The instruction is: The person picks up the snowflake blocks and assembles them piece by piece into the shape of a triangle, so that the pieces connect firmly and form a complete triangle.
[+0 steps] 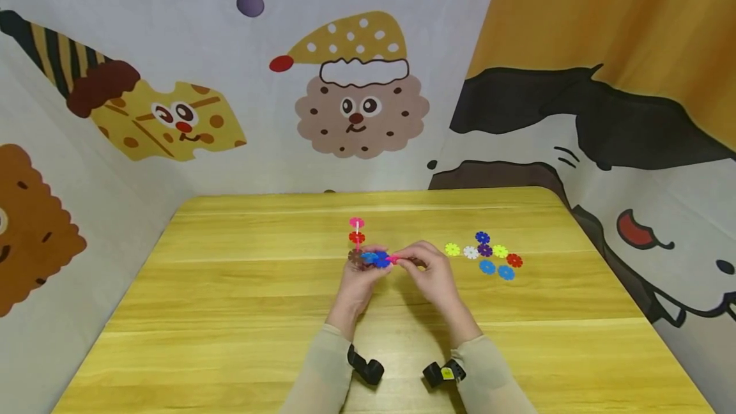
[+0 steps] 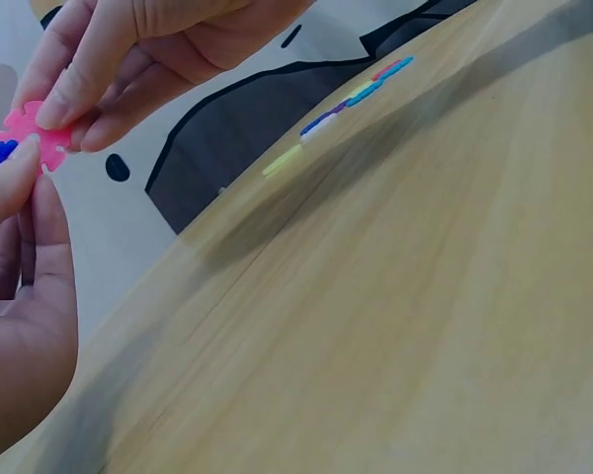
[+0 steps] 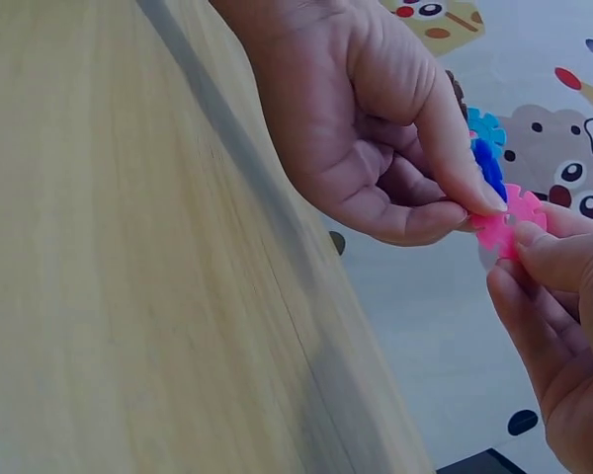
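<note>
My left hand (image 1: 358, 283) grips a chain of notched plastic flower discs. In it a brown disc (image 1: 355, 257), a light blue disc (image 1: 369, 258) and a dark blue disc (image 1: 381, 259) run left to right. From the brown end a red disc (image 1: 356, 237) and a pink disc (image 1: 356, 222) line up away from me. My right hand (image 1: 428, 270) pinches another pink disc (image 3: 526, 205) between thumb and fingers, right against the dark blue disc (image 3: 488, 170). The left thumb presses where these two discs meet, partly covering the joint.
Loose flower discs lie on the wooden table (image 1: 230, 312) to the right: a yellow disc (image 1: 452, 249), a white disc (image 1: 471, 252), a purple disc (image 1: 485, 250), a red disc (image 1: 514, 260) and several others. A cartoon-printed cloth (image 1: 230, 82) hangs behind the table.
</note>
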